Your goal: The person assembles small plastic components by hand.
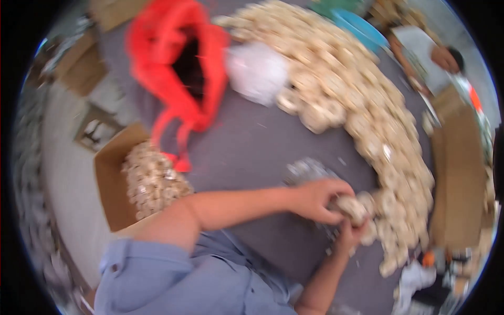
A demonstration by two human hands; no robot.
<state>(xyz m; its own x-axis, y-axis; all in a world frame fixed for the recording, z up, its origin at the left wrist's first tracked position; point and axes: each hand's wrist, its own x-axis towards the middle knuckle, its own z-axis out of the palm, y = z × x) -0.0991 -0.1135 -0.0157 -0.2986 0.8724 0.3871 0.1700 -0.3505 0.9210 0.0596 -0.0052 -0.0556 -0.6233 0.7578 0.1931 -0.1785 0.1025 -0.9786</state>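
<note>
Beige piece between fingers

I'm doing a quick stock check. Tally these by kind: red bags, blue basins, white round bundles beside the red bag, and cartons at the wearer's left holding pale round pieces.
Red bag: 1
Blue basin: 1
White round bundle: 1
Carton holding pale round pieces: 1
Total: 4
</note>
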